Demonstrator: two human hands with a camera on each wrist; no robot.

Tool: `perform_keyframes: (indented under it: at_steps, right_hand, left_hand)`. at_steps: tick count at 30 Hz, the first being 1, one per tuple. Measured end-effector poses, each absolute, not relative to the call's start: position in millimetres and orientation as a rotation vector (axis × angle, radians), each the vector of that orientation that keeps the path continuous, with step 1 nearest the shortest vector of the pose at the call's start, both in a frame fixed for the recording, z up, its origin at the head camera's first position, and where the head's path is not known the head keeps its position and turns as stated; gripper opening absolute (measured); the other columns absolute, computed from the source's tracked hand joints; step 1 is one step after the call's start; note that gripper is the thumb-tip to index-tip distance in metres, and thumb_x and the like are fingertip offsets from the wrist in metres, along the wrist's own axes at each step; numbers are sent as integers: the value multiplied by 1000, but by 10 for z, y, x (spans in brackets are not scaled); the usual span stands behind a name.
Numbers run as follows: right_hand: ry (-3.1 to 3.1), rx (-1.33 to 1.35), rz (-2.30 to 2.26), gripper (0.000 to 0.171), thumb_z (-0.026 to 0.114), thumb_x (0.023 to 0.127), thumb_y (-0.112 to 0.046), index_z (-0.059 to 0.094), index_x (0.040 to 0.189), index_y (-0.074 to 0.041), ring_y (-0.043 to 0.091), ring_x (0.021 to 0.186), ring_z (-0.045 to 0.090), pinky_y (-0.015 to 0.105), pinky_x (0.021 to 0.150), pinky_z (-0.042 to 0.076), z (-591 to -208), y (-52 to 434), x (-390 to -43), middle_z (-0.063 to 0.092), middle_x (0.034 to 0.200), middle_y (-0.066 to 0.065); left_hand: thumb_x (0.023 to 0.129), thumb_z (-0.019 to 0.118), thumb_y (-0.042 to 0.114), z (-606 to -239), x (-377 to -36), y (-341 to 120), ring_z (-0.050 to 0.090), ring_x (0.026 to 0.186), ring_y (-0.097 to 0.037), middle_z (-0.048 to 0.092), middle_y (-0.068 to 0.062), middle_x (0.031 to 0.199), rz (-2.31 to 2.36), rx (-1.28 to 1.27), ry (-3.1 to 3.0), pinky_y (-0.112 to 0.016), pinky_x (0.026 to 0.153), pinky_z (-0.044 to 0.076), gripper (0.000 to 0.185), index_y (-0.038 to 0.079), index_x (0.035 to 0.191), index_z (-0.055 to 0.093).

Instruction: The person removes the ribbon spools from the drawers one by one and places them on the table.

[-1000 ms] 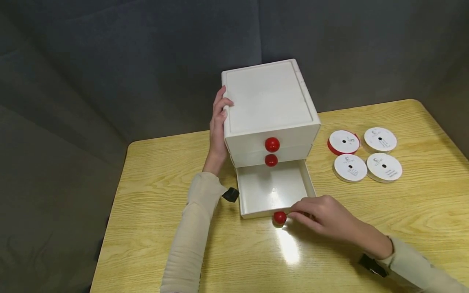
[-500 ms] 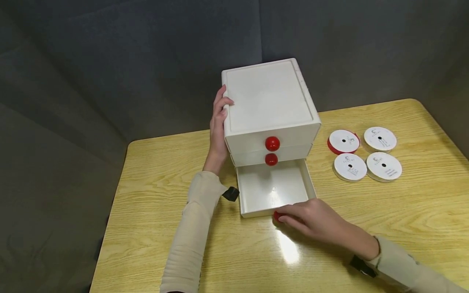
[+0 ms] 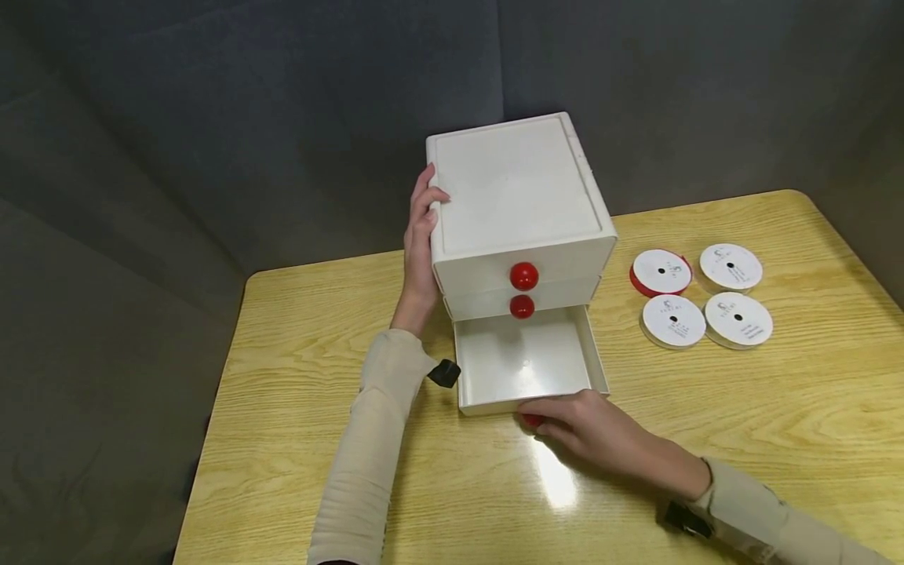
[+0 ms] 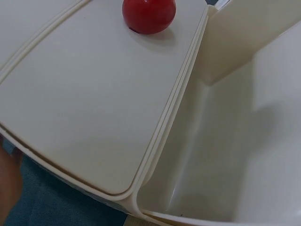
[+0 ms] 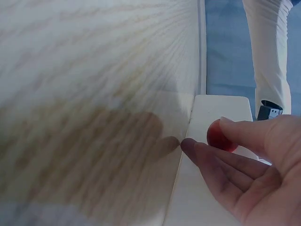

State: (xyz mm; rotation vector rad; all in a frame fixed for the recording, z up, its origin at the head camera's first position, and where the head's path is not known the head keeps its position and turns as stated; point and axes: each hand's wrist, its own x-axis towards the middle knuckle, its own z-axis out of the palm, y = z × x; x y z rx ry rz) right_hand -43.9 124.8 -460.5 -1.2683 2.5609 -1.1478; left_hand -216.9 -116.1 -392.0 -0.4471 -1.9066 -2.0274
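Observation:
A white cabinet (image 3: 519, 188) with red ball knobs stands on the table. Its bottom drawer (image 3: 526, 365) is pulled out, and I see nothing inside. Against the cabinet's left side rests my left hand (image 3: 421, 243), with fingertips reaching over the top edge. The left wrist view shows a drawer front with a red knob (image 4: 149, 14) beside the pulled-out drawer's inside (image 4: 225, 141). My right hand (image 3: 600, 431) pinches the bottom drawer's red knob (image 3: 532, 421) at the front. In the right wrist view, the thumb lies on that knob (image 5: 220, 136) and the fingers are bent below it.
Several ribbon spools lie flat to the cabinet's right, among them a red one (image 3: 661, 272) and a white-topped one (image 3: 738, 320). The wooden table (image 3: 297, 377) reaches back to a dark curtain (image 3: 318, 118).
My right hand has moved left onto the bottom drawer's knob and taken hold of it. The drawer's front edge has shifted slightly inward. My left hand stays where it was.

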Motion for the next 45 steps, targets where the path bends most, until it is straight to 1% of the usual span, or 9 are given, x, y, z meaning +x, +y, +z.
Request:
perform_keyframes:
  at_steps: [6, 12, 17, 21, 24, 26, 34, 42, 45]
  right_hand:
    - [2546, -1113, -1194, 32, 73, 93, -3, 73, 125, -8, 11, 96, 71, 36, 81, 60, -4592, 1254, -472, 77, 110, 2]
    - [2535, -952, -1253, 33, 76, 91, -3, 74, 123, -6, 15, 97, 73, 34, 83, 59, -4603, 1256, -547, 78, 110, 6]
    - [2387, -774, -1453, 33, 77, 89, 0, 74, 122, -1, 17, 93, 75, 28, 76, 60, -4635, 1276, -603, 77, 110, 13]
    - [2293, -610, -1576, 33, 76, 88, 2, 74, 121, 1, 17, 90, 76, 31, 69, 60, -4649, 1297, -634, 76, 111, 17]
    - [2269, -519, -1623, 33, 77, 88, 1, 75, 120, -1, 16, 91, 75, 32, 70, 61, -4657, 1295, -663, 76, 112, 16]
    - [2267, -492, -1641, 33, 78, 87, 0, 76, 120, -2, 16, 93, 75, 32, 72, 61, -4660, 1287, -684, 76, 112, 15]
    - [2309, -457, -1654, 31, 78, 88, -1, 77, 118, -3, 18, 96, 74, 32, 70, 60, -4680, 1238, -768, 76, 113, 14]
    - [2390, -462, -1629, 30, 79, 87, -3, 78, 117, -5, 14, 88, 72, 34, 62, 59, -4664, 1201, -876, 77, 111, 12]
    - [2370, -457, -1654, 30, 79, 88, -3, 77, 118, -3, 18, 82, 72, 35, 60, 59, -4650, 1189, -937, 77, 110, 13]
  left_hand:
    - [94, 32, 33, -3910, -2152, -1161, 25, 151, -11, 28, -1, 167, -2031, -441, -1902, -37, 120, 18, 39, 7, 115, 51]
    - [94, 31, 31, -3904, -2150, -1155, 25, 151, -12, 28, -3, 167, -2016, -454, -1903, -36, 120, 18, 41, 3, 117, 49]
    - [94, 31, 31, -3893, -2146, -1155, 25, 151, -12, 28, -4, 167, -2007, -460, -1907, -36, 120, 17, 42, 1, 118, 48]
    - [94, 31, 31, -3897, -2147, -1155, 24, 151, -12, 28, -3, 168, -2014, -452, -1911, -36, 120, 17, 42, 1, 118, 48]
    - [94, 31, 31, -3907, -2150, -1157, 24, 151, -11, 28, -2, 168, -2017, -448, -1911, -36, 121, 17, 42, 1, 118, 48]
    - [94, 31, 31, -3911, -2153, -1158, 24, 151, -11, 28, -2, 168, -2020, -450, -1908, -36, 121, 17, 42, 1, 118, 48]
    - [94, 31, 31, -3919, -2159, -1163, 24, 151, -13, 28, -2, 168, -2013, -452, -1912, -37, 121, 17, 41, 1, 117, 48]
    - [94, 32, 31, -3910, -2153, -1155, 24, 151, -12, 28, -4, 168, -2013, -432, -1914, -36, 121, 16, 42, 0, 117, 48]
    - [93, 32, 31, -3908, -2158, -1154, 24, 151, -12, 28, -4, 167, -2018, -431, -1907, -36, 121, 16, 42, 0, 118, 48]
